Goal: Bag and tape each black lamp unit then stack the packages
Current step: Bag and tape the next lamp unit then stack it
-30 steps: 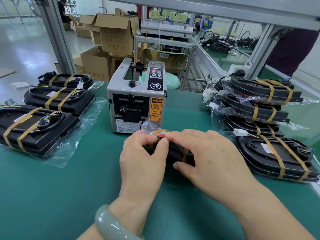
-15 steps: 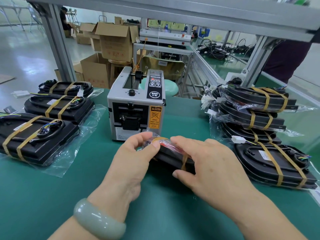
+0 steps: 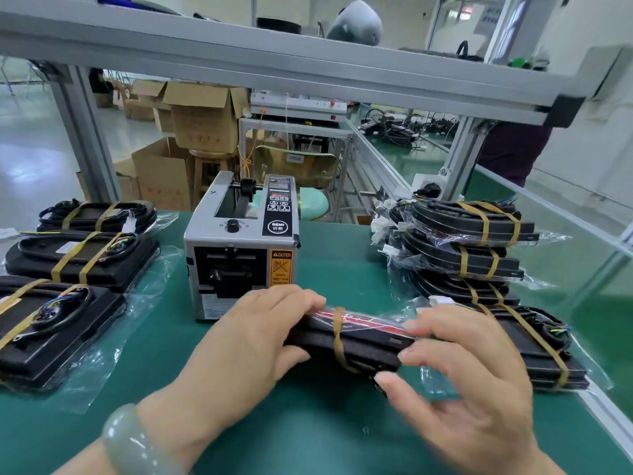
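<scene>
A black lamp unit [image 3: 363, 341] in a clear bag stands on its edge on the green table [image 3: 291, 423], just in front of the tape dispenser [image 3: 239, 248]. One brown tape strip wraps around its middle. My left hand [image 3: 253, 337] grips its left end, fingers over the top and thumb on the near side. My right hand [image 3: 462, 382] is blurred, its fingers spread and fairly straight against the unit's right end. Taped packages are stacked [image 3: 472, 241] at the right, with another package [image 3: 537, 344] lying flat beside my right hand.
Three taped black units in open clear bags lie at the left: near [image 3: 44, 323], middle [image 3: 78, 255] and far [image 3: 99, 214]. An aluminium frame beam [image 3: 308, 70] crosses overhead. Cardboard boxes [image 3: 202, 121] stand on the floor beyond the table.
My hands have moved apart from the unit's middle to its two ends. The taped unit now shows lengthwise between them. The view has tilted upward.
</scene>
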The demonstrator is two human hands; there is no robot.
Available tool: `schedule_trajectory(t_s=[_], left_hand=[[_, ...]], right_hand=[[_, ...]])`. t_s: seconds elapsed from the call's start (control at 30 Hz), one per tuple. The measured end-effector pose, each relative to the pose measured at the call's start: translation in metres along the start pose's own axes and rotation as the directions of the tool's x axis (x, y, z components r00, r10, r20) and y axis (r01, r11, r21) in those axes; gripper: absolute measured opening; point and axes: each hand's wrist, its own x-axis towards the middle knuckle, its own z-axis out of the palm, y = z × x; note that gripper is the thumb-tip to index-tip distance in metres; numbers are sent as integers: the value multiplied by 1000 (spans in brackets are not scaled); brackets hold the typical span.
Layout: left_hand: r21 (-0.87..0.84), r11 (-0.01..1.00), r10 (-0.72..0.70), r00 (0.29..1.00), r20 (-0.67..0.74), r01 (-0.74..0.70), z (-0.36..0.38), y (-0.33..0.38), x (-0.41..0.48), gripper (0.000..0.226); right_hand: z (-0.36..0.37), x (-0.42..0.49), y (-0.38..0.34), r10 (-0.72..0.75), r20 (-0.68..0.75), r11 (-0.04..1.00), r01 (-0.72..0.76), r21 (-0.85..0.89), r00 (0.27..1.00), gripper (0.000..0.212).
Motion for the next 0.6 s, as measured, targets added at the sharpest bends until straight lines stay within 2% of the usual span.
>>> schedule_trajectory(t_s=[0.1,0.17,0.2,0.23,0.3,0.33,0.37,0.43,0.47,0.5,0.53,0.6], left_hand=[[-108,994,4,999,52,2,-9,-12,1,55],[-158,987,2,998,69,9,-14,-17,1,54],[-169,986,2,997,78,11,-16,-19,0,55],[-176,984,4,996,86,11,-16,-21,-1,55],[-205,979,-2,996,91,21,-17,-25,-5,56],[-226,973,-18,995,102,41,-17,-27,-8,58],[-250,965,-49,991,121,78,-19,-28,-11,59],[-324,924,-179,978,109,205,-23,-30,-14,50],[-399,871,-297,954,39,287,-24,-31,-14,39],[-498,783,-452,891,-47,371,-24,-32,-13,27],[-601,666,-609,787,-96,442,-25,-35,-10,17],[-759,393,-816,578,-27,519,-24,-39,-2,11]], right_hand=[[1,-17,4,55,96,997,-59,43,994,45],[4,-20,1,136,200,984,-156,88,970,65],[11,-13,1,193,242,969,-224,106,951,69],[16,-10,0,232,282,953,-275,127,931,64],[27,0,1,291,427,909,-387,157,856,41],[27,5,-2,340,516,855,-487,178,786,42],[26,3,-2,319,567,818,-523,239,759,42],[19,1,-1,325,557,755,-564,334,764,56],[15,0,-2,337,565,714,-596,368,753,62],[13,-3,-5,340,581,674,-623,398,740,63],[19,1,-7,343,577,638,-635,436,741,61],[27,-3,-14,411,526,614,-653,443,744,55]])
